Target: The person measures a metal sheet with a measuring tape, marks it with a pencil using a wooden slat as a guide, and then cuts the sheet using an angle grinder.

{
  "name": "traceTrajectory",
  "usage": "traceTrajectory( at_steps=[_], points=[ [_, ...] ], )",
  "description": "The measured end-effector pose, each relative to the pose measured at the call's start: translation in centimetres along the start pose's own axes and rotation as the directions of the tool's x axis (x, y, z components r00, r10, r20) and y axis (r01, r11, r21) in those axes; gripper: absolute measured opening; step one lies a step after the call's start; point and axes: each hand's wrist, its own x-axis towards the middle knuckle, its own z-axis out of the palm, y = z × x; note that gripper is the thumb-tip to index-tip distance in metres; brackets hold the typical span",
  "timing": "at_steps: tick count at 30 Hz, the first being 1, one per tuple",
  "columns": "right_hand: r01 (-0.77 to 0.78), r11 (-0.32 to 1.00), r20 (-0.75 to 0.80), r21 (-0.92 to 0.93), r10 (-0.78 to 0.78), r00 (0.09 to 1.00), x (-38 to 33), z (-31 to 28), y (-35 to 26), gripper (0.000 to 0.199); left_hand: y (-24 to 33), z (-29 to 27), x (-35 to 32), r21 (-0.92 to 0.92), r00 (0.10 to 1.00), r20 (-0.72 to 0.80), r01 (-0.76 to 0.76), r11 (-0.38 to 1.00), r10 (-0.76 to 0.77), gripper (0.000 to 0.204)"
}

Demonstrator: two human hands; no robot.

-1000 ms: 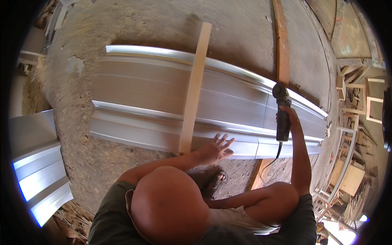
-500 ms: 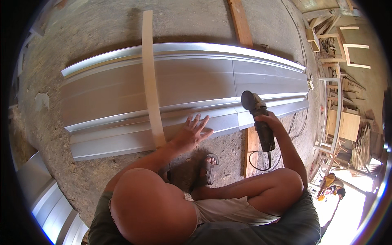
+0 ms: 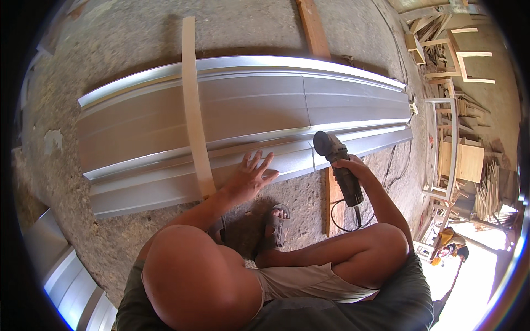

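My right hand [image 3: 351,167] is wrapped round the body of a dark angle grinder [image 3: 343,175], its disc end tilted up and left over the near edge of a silver ribbed metal sheet [image 3: 254,102]. A thin dark line crosses the sheet just above the grinder's disc. Whether the disc touches the metal, I cannot tell. My left hand [image 3: 248,179] lies on the near edge of the sheet with its fingers spread. Beside it, a pale wooden strip [image 3: 193,105] lies across the sheet. From the grinder's rear end a black cord loops down.
Under the sheet runs a brown wooden plank [image 3: 313,30], which shows again near my sandalled foot [image 3: 277,218]. More metal sheets [image 3: 66,270] lie at the lower left. Wooden frames [image 3: 464,60] and loose sticks [image 3: 488,190] stand at the right. A person [image 3: 448,243] is at the lower right.
The grinder in my right hand has moved left and its disc end has dropped slightly toward the sheet's line. My left hand stays spread on the sheet. The whole view has shifted a little.
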Motion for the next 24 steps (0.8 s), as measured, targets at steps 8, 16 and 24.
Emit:
traceTrajectory(
  at_steps=[8, 16, 24],
  points=[
    [0.004, 1.000, -0.006, -0.022, -0.004, 1.000, -0.1, 0.1, -0.5, 0.046, 0.2, 0.4, 0.2, 0.008, 1.000, -0.001, 0.001, 1.000, -0.001, 0.057],
    [-0.012, 0.999, -0.007, -0.039, 0.012, 1.000, 0.3, -0.5, -0.3, 0.046, 0.2, 0.2, 0.3, -0.018, 1.000, -0.004, 0.001, 1.000, -0.001, 0.058],
    [-0.046, 0.997, -0.026, -0.055, 0.044, 0.999, 0.3, -0.6, -0.2, 0.046, 0.2, 0.2, 0.5, -0.051, 1.000, -0.011, 0.000, 0.999, -0.001, 0.060]
  ],
)
